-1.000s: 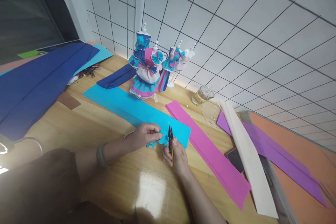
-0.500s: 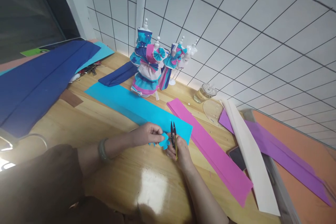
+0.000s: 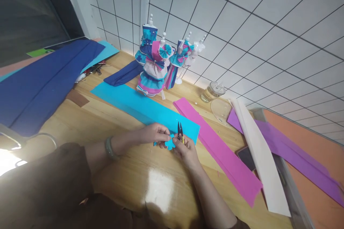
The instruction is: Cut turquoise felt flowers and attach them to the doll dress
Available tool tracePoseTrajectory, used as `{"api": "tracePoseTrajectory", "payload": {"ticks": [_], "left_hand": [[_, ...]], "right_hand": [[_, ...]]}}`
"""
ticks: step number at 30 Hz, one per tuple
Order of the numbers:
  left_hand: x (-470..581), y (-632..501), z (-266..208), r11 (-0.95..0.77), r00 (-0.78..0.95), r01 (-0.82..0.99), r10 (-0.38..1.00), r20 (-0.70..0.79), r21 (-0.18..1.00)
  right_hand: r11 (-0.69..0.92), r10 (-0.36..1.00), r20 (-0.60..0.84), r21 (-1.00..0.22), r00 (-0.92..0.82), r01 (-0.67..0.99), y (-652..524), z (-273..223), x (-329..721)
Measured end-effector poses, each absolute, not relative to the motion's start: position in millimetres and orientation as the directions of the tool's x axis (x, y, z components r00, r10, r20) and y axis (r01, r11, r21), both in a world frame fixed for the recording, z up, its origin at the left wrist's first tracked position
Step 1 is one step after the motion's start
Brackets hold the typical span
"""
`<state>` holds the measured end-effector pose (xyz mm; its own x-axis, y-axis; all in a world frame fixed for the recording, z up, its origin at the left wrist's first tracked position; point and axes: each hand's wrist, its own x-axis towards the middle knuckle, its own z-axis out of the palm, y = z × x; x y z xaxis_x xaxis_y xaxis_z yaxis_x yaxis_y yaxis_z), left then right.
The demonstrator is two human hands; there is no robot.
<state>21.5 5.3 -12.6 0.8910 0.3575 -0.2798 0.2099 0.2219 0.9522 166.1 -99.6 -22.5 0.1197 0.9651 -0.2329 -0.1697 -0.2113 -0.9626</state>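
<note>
Turquoise flower-shaped cutout [image 3: 170, 144] is being pinched by the left grip [image 3: 156, 134], its thumb and fingers together on the edge. On the opposite edge, the cutout is being touched by the thumb of the right grip [image 3: 187, 150], in which a pair of snips [image 3: 180, 130] is being clasped, its dark blades being kept slightly apart and aimed away from the body. A greenish bracelet [image 3: 109, 147] is being worn on the left wrist.

Just beyond the hands, a long turquoise strip [image 3: 129, 100] is being borne by the tabletop [image 3: 118, 182], its right end being laid over a pink strip [image 3: 219, 152]. Farther right, a purple strip [image 3: 295, 162] is being crossed by a cream strip [image 3: 259, 154], by which a dark flat object [image 3: 245, 157] is also being partly covered. A glass jar [image 3: 213, 91] is being supported near the tiled wall [image 3: 242, 39]. Toward the back, small dress forms [image 3: 154, 68] are being clothed in turquoise, pink, navy and white, while navy fabric [image 3: 48, 78] is being spread at far left.
</note>
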Motion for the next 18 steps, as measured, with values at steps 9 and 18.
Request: {"api": "tracePoseTrajectory", "payload": {"ticks": [9,18], "left_hand": [[27,-7,-16,0.403,0.848,0.121,0.433,-0.305,0.907],[27,-2,-25,0.274,0.832,0.142,0.487,-0.265,0.951]], "right_hand": [[-0.106,0.928,-0.135,-0.989,0.347,-0.102,-96,-18,152],[-0.134,0.941,-0.208,-0.954,0.267,-0.269,-96,-29,158]]}}
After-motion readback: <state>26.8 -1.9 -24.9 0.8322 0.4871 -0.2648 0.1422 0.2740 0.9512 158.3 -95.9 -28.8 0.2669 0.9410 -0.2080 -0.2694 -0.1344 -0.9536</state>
